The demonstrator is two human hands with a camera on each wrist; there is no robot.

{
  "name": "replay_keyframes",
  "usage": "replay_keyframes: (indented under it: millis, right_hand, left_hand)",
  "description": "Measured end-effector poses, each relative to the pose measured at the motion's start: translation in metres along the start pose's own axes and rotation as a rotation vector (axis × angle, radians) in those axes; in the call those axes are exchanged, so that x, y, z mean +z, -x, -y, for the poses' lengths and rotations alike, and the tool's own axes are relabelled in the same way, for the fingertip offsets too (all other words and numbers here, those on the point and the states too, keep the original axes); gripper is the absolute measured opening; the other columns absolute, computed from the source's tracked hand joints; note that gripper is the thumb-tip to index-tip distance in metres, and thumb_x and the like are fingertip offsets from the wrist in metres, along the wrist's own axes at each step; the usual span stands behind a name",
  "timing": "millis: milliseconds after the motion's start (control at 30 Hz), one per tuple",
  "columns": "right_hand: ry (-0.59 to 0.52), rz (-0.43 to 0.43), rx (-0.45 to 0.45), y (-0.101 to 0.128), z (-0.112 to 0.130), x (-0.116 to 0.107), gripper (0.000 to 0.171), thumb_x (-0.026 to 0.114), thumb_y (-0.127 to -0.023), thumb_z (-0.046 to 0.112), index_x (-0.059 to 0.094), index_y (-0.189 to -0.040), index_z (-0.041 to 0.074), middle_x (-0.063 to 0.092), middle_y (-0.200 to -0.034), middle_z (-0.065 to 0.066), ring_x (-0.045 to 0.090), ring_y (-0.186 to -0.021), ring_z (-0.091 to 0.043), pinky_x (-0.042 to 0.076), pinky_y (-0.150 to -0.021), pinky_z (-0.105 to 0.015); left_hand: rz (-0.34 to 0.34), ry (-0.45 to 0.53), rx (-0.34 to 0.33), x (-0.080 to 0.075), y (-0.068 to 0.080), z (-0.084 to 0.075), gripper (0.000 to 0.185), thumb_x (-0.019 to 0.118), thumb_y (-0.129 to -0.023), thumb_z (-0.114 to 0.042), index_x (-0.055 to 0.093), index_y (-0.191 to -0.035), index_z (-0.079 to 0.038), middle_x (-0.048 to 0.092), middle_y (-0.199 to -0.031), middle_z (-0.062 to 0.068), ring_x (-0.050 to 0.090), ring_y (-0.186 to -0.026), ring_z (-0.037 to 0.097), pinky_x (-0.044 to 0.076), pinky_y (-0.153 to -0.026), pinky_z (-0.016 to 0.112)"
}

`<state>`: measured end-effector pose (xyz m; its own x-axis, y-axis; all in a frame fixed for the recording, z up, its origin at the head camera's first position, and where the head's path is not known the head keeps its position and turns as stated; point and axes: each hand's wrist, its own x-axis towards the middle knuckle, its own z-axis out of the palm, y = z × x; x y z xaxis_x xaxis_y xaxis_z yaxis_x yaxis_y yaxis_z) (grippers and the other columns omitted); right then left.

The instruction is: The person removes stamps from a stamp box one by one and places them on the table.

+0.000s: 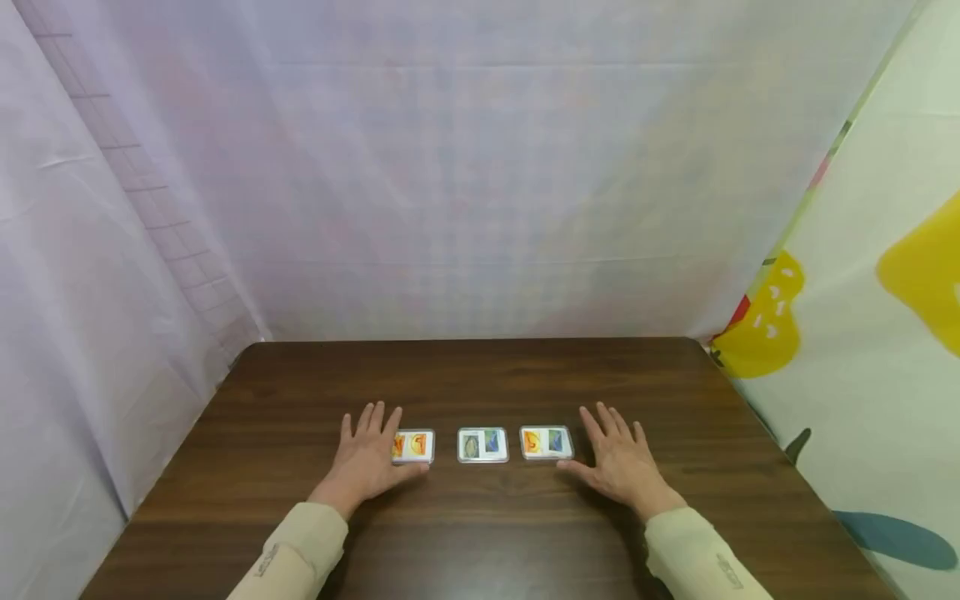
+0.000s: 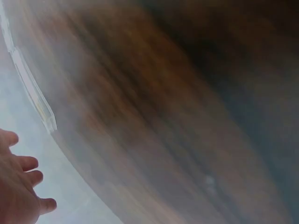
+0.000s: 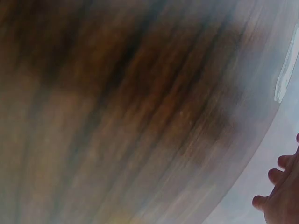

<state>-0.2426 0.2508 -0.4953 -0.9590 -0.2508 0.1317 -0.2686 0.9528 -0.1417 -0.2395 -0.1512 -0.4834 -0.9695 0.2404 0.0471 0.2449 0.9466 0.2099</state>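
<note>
1. Head view: left hand (image 1: 365, 457) and right hand (image 1: 617, 457) lie flat on the bench (image 1: 480, 533) — fingers spread, holding nothing.
2. Three cards sit between them — left card (image 1: 413, 446) touching the left hand, middle card (image 1: 482, 444), right card (image 1: 547, 442) just beside the right hand.

left card (image 1: 413, 446): lower middle of the frame, on the surface (image 1: 480, 375), its left edge under the left hand (image 1: 367, 458)
middle card (image 1: 482, 444): just right of the left card, apart from it
right card (image 1: 547, 442): right of the middle card, the right hand (image 1: 618, 460) just beside its right edge
row: the three cards lie side by side, between the two hands
backdrop (image 1: 465, 167): behind the surface, across the upper frame
</note>
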Motion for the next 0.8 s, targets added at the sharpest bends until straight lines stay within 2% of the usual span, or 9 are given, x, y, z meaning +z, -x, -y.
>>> replay_keyframes:
  millis: [133,333,567,800]
  right_hand:
    - [-0.014,0.008,-0.014,-0.002,0.001,0.000,0.106,0.050,-0.083,0.080,0.030,-0.155,0.005,0.024,-0.157,-0.028,0.022,-0.143,-0.047,0.014,-0.108,-0.071]
    - [-0.003,0.029,-0.018,-0.004,0.003,-0.001,0.103,0.051,-0.084,0.078,0.031,-0.154,0.005,0.025,-0.157,-0.027,0.022,-0.143,-0.046,0.013,-0.109,-0.069]
    - [0.001,0.021,-0.048,-0.009,0.007,-0.003,0.100,0.054,-0.083,0.076,0.038,-0.151,0.005,0.030,-0.155,-0.025,0.027,-0.142,-0.045,0.017,-0.110,-0.067]
    - [-0.034,0.038,-0.085,-0.012,0.013,-0.005,0.095,0.062,-0.084,0.069,0.040,-0.150,0.004,0.036,-0.151,-0.024,0.034,-0.138,-0.044,0.023,-0.109,-0.065]
  left_hand:
    - [0.002,-0.006,0.001,0.002,-0.003,-0.003,0.105,0.063,-0.080,-0.073,0.031,-0.154,-0.005,0.023,-0.158,0.027,0.017,-0.146,0.043,0.008,-0.112,0.066]
    - [0.004,-0.007,0.033,0.003,-0.010,-0.015,0.103,0.061,-0.081,-0.073,0.033,-0.154,-0.006,0.022,-0.158,0.026,0.017,-0.147,0.042,0.007,-0.112,0.065]
    - [0.004,-0.015,0.064,0.002,-0.017,-0.031,0.100,0.061,-0.082,-0.073,0.036,-0.153,-0.008,0.024,-0.158,0.024,0.017,-0.147,0.040,0.007,-0.113,0.065]
    - [0.040,0.012,0.099,0.002,-0.022,-0.045,0.099,0.063,-0.082,-0.070,0.034,-0.154,-0.009,0.025,-0.158,0.022,0.016,-0.148,0.038,0.005,-0.114,0.062]
